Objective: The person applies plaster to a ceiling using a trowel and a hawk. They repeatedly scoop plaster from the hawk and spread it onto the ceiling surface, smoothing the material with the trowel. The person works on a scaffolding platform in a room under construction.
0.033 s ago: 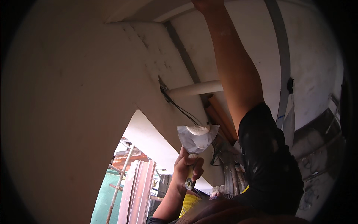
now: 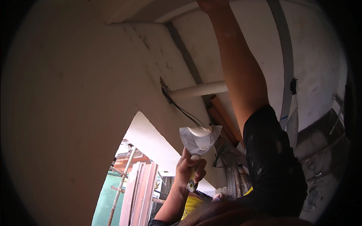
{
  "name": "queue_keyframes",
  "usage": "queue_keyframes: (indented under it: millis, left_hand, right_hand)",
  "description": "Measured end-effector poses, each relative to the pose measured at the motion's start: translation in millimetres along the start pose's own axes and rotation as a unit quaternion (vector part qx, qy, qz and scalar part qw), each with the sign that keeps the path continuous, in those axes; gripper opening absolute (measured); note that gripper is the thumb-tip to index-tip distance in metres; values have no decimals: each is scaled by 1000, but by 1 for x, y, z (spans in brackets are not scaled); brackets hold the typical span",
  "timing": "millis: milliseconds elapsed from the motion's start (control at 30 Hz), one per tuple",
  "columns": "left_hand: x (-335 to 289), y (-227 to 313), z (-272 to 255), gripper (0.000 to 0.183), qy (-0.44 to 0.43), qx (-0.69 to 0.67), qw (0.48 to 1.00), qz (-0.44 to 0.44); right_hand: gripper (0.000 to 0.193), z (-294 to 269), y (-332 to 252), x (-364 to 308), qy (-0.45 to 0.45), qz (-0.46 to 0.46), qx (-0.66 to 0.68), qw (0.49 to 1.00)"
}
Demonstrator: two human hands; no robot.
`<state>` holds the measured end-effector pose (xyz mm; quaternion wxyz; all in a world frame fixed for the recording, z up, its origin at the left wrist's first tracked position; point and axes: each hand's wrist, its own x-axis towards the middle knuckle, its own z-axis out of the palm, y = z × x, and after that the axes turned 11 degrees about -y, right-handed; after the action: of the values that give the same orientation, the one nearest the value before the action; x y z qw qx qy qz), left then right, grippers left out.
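Observation:
My left hand (image 2: 191,170) is closed around the handle of a putty knife (image 2: 196,141). The knife stands blade up, and a lump of white putty (image 2: 200,130) lies along the top of its wide metal blade. My right arm reaches up past the blade, and only the base of my right hand (image 2: 213,4) shows at the top edge. Its fingers are out of the picture, so whatever it may hold is hidden.
A pale wall (image 2: 75,94) fills the left side. Dark cables (image 2: 183,109) hang from a hole in it near a white pipe (image 2: 198,89). Brown pipes (image 2: 225,120) lean behind my right arm. Planks (image 2: 138,192) and a scaffold pole (image 2: 121,188) stand beyond the opening.
My right arm has shifted slightly to the right. The left hand and the putty knife have hardly moved.

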<state>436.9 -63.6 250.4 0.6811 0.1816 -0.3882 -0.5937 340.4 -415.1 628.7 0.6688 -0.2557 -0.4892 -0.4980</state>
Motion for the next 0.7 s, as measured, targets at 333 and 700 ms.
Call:
queue_keyframes:
  millis: [333,700]
  left_hand:
    - [2,7,20,72,-103,-196,975,28]
    - [10,14,29,74,-143,-175,974,24]
  right_hand:
    - [50,8,-44,-287,-7,180,-241,954]
    - [42,-23,-64,-354,-248,369,-492,748]
